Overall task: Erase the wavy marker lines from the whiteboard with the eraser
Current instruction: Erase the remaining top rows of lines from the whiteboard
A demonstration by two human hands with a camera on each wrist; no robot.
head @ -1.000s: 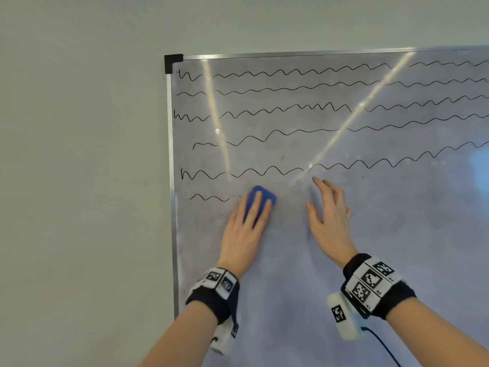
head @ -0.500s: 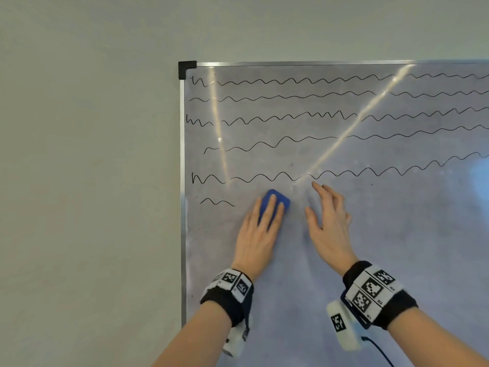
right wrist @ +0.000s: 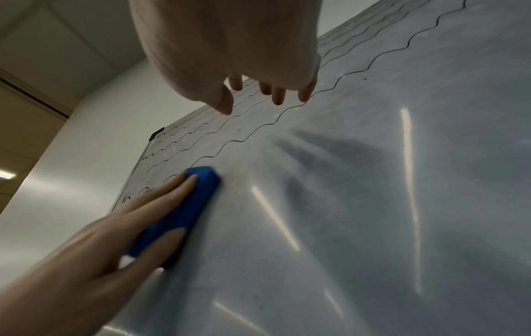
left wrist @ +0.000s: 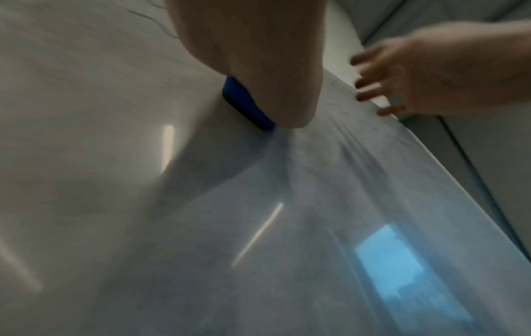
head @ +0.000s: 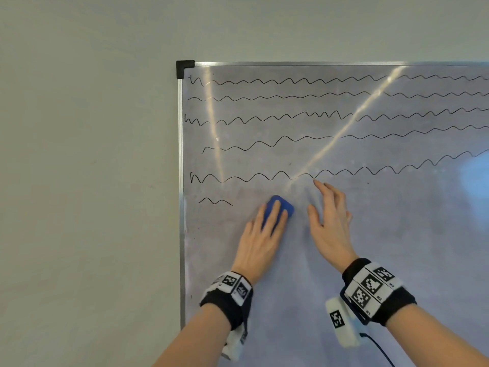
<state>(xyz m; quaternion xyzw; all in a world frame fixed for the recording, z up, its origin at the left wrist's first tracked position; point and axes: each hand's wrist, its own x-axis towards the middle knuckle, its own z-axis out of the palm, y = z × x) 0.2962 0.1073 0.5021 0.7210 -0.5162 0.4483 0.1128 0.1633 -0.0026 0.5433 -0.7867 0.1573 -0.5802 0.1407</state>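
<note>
- The blue eraser (head: 280, 207) is pressed flat against the whiteboard (head: 397, 234) under the straight fingers of the left hand (head: 260, 234); nothing is curled round it in the head view, so the grip is judged a flat press rather than a clasp.
- The right hand (head: 330, 223) is spread with relaxed fingers, and nothing is held by it. In the head view its fingertips are seen just under the lowest long line; whether the board is actually touched cannot be told.
- The eraser is placed on the level of the short stub of wavy line (head: 215, 201), which is left near the frame's left edge, apart from the eraser.
- The step in hand is judged to be the wiping of the bottom row: only the stub is left there, while five full wavy lines (head: 291, 116) above are untouched, so the task is judged far from done.
- For the next move, a leftward pass over the stub is called for, with pressure kept on the board, and then a lift to the row above.
- All the rows and the frame corner are given by the head view alone.
- The eraser's thickness and its dark underside against the board (right wrist: 373, 204) are shown by the right wrist view.
- Little beyond a blurred blue edge (left wrist: 247, 104) under the palm is offered by the left wrist view.
</note>
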